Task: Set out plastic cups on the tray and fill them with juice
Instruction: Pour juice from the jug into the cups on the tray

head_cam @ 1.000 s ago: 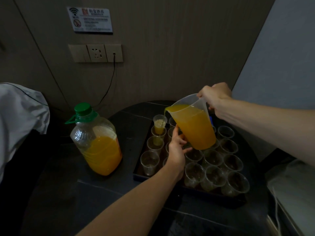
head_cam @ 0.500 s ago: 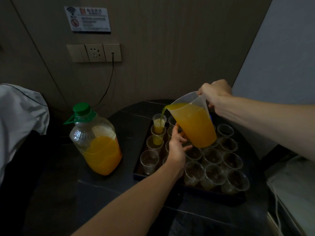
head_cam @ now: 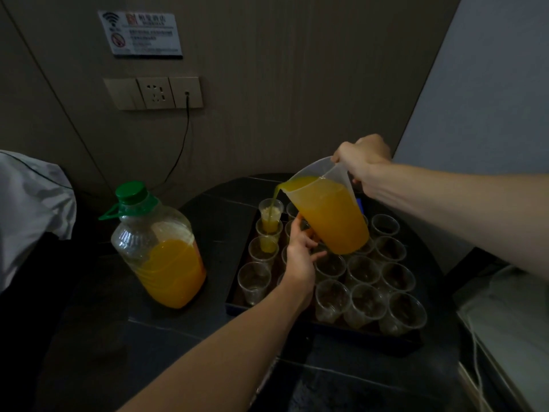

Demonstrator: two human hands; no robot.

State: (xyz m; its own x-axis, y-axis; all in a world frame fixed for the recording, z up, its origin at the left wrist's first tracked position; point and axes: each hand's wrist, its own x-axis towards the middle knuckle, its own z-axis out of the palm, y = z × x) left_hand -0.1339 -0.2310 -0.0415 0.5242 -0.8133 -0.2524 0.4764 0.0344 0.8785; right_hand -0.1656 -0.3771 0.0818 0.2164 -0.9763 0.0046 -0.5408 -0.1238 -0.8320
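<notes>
A dark tray [head_cam: 300,318] on the round table holds several clear plastic cups [head_cam: 364,304]. My right hand [head_cam: 361,163] grips the handle of a clear jug [head_cam: 329,215] full of orange juice and tilts it to the left. A thin stream runs from its spout into a cup [head_cam: 269,228] in the tray's left column. The cup behind it [head_cam: 270,208] holds juice too. My left hand [head_cam: 300,251] reaches over the tray, its straight fingers touching the underside of the jug.
A big clear bottle [head_cam: 160,251] with a green cap, about half full of juice, stands left of the tray. Behind are a wall socket [head_cam: 154,93] with a black cable and a sign. White cloth [head_cam: 29,209] lies at the left; a light object sits at the right edge.
The jug has tipped further over to the left, and juice now pours from its spout into a cup. My left hand stays under the jug.
</notes>
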